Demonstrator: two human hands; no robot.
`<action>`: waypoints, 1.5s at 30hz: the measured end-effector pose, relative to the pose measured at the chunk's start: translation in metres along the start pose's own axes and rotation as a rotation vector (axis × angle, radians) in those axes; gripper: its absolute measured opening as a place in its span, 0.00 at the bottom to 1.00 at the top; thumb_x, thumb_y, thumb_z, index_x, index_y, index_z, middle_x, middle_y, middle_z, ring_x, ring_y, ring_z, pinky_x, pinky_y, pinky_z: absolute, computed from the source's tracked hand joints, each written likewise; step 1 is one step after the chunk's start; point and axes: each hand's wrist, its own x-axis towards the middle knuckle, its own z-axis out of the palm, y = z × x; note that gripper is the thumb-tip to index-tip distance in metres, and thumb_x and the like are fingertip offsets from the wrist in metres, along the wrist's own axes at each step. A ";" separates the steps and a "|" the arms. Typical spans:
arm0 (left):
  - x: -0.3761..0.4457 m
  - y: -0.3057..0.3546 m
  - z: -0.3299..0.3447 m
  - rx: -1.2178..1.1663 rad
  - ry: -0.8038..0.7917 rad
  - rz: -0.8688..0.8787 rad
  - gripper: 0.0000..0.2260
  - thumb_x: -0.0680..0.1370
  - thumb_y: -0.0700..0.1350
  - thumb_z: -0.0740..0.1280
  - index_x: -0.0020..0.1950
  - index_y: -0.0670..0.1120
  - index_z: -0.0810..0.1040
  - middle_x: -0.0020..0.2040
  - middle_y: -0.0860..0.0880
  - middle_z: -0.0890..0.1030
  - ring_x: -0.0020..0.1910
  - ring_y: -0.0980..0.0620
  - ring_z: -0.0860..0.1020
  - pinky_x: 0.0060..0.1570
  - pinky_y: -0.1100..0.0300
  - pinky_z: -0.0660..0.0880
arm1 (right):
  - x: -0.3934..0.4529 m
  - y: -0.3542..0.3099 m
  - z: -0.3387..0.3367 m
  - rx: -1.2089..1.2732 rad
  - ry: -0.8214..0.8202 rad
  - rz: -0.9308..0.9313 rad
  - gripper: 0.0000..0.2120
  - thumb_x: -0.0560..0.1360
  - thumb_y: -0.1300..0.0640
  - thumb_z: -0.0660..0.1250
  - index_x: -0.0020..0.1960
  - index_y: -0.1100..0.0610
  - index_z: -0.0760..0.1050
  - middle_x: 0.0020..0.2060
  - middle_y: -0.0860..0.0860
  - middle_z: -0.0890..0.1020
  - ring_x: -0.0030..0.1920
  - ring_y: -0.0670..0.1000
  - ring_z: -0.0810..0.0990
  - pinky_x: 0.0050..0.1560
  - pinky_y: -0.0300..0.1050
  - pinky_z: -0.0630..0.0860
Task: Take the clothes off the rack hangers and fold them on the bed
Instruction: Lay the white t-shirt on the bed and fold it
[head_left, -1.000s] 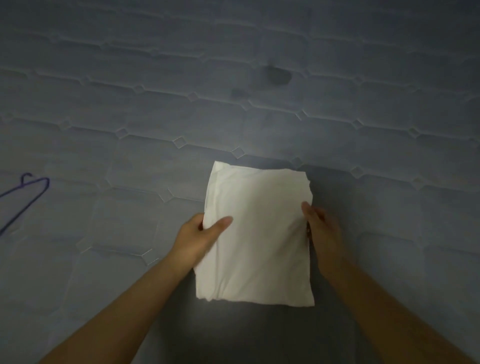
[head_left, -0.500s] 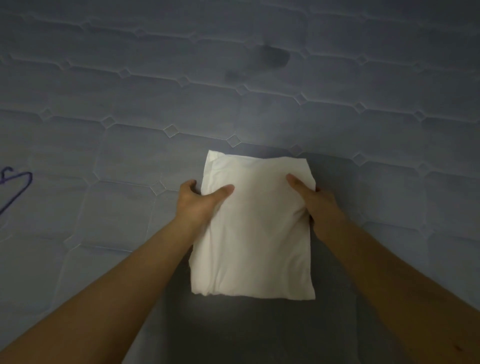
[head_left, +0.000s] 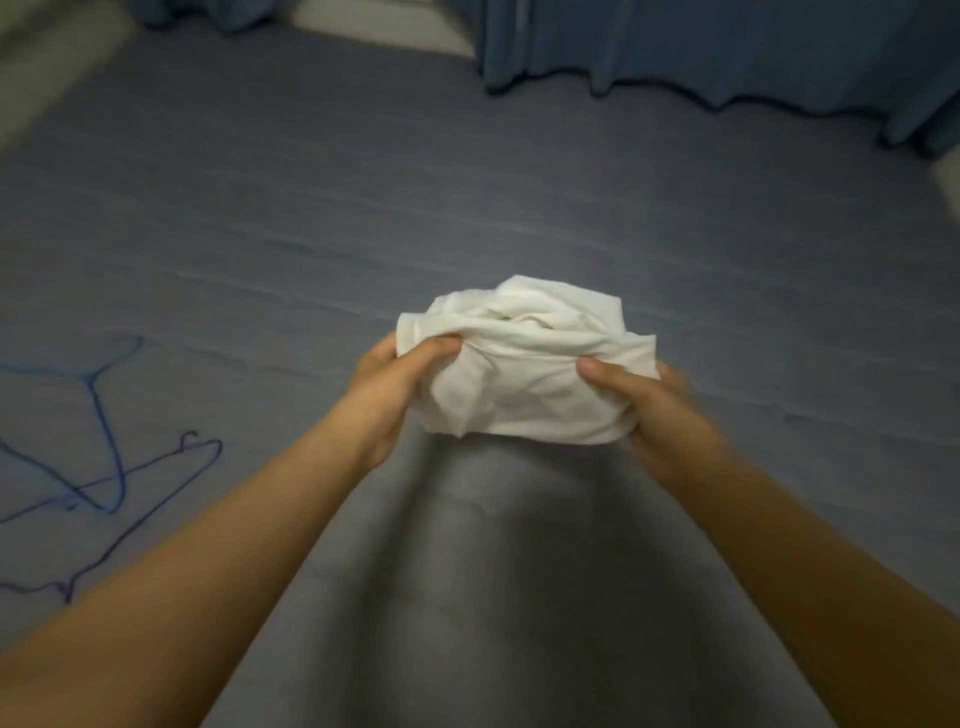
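Both hands are gripping the white garment (head_left: 524, 364) above the bed (head_left: 363, 208) — the left hand (head_left: 387, 384) is curling its thumb over one side, the right hand (head_left: 631, 400) the other. Wire hangers (head_left: 104, 457) are lying on the bed well to the left, and blue curtains (head_left: 727, 47) are hanging beyond — the garment is bunching into a crumpled bundle.

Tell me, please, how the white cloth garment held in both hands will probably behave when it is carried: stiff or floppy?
Probably floppy: the white cloth garment bunches and creases where the left hand and right hand grip it. It seems light, since its free edges hardly sag. It may loosen from its fold, as its layers already gape on top.
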 end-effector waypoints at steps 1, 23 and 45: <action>-0.010 0.033 -0.005 0.004 0.042 0.056 0.14 0.72 0.43 0.72 0.57 0.45 0.79 0.55 0.45 0.82 0.57 0.47 0.79 0.60 0.52 0.74 | -0.009 -0.032 0.015 -0.011 0.021 -0.051 0.18 0.67 0.61 0.73 0.56 0.60 0.79 0.49 0.55 0.84 0.50 0.52 0.83 0.49 0.43 0.80; -0.548 0.374 -0.138 0.191 1.160 0.972 0.07 0.77 0.48 0.66 0.42 0.46 0.73 0.38 0.49 0.74 0.36 0.56 0.71 0.37 0.61 0.70 | -0.445 -0.339 0.250 -0.145 -0.812 -0.892 0.10 0.69 0.54 0.74 0.38 0.52 0.72 0.35 0.47 0.78 0.37 0.43 0.75 0.36 0.35 0.72; -1.138 0.135 -0.172 0.260 2.185 0.845 0.04 0.77 0.48 0.66 0.44 0.52 0.73 0.42 0.54 0.77 0.38 0.60 0.74 0.40 0.69 0.72 | -0.986 -0.104 0.342 0.056 -1.755 -0.926 0.13 0.71 0.58 0.72 0.42 0.49 0.68 0.39 0.43 0.75 0.34 0.31 0.72 0.34 0.25 0.69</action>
